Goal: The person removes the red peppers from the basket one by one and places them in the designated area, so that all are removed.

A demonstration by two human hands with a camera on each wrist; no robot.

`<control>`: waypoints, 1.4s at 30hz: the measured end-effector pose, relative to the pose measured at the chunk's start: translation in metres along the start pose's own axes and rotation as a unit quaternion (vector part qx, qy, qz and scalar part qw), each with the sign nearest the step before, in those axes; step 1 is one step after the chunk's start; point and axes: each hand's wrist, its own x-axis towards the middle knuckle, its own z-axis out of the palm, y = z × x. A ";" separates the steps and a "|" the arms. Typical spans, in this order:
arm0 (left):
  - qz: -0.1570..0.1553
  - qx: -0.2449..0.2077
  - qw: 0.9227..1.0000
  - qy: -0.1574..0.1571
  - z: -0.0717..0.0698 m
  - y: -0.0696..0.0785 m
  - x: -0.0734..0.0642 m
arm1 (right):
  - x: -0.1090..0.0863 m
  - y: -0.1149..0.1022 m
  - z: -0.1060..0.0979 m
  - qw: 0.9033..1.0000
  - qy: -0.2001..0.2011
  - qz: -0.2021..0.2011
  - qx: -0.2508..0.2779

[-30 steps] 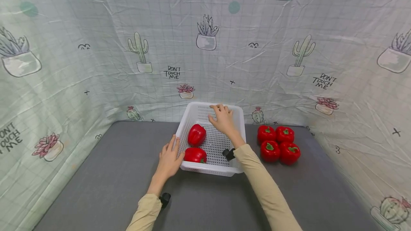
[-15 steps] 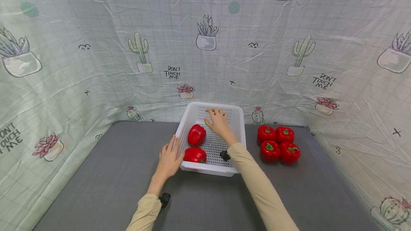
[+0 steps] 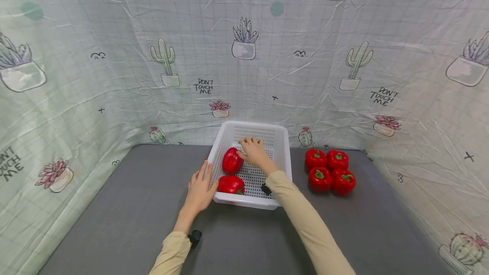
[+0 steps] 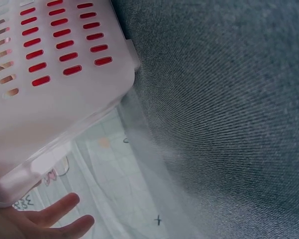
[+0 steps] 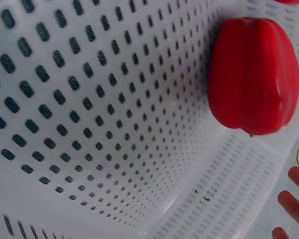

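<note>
A white perforated plastic basket [image 3: 284,156] stands on the table and holds two red bell peppers. One bell pepper [image 3: 232,161] lies at the left middle of the basket, the other bell pepper [image 3: 230,185] in its near left corner. My left hand [image 3: 200,186] rests against the basket's left rim with fingers extended; the left wrist view shows its fingertips [image 4: 79,223] apart beyond the rim. Inside the basket area, my right hand [image 3: 255,152] hovers just right of the farther pepper with fingers loosely bent. In the right wrist view its fingertips [image 5: 292,204] are apart from that pepper [image 5: 253,77].
Several more red bell peppers [image 3: 320,180] stand in a tight cluster on the dark grey table [image 3: 153,207], right of the basket. A white patterned curtain [image 3: 244,79] hangs behind and along both sides.
My right hand has moved left and lower, closer to the farther bell pepper. The left hand stays at the basket's rim, and the peppers lie as before.
</note>
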 end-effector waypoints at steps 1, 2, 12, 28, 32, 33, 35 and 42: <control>-0.001 -0.001 1.000 -0.001 0.000 0.000 0.000 | 0.000 -0.001 0.001 1.000 -0.004 0.000 0.000; 0.000 0.001 1.000 0.000 0.000 0.000 0.000 | 0.000 -0.001 0.001 1.000 -0.005 0.001 -0.003; -0.001 0.003 1.000 -0.006 -0.002 0.001 -0.001 | -0.001 -0.006 0.010 0.997 -0.051 -0.011 -0.050; 0.005 0.008 1.000 -0.005 -0.002 0.000 0.000 | 0.000 -0.009 0.021 0.995 -0.047 -0.021 -0.089; 0.009 0.009 1.000 -0.003 -0.001 0.000 0.001 | 0.000 -0.010 0.021 0.996 -0.063 -0.013 -0.064; 0.007 0.009 1.000 -0.005 -0.002 0.000 0.001 | 0.000 -0.010 0.021 0.996 -0.070 -0.011 -0.054; 0.005 0.010 1.000 -0.009 -0.002 0.000 0.001 | 0.001 -0.011 0.021 0.996 -0.083 -0.008 -0.036; -0.001 0.007 1.000 -0.009 -0.002 0.000 0.002 | 0.001 -0.013 0.018 0.997 -0.082 -0.007 -0.007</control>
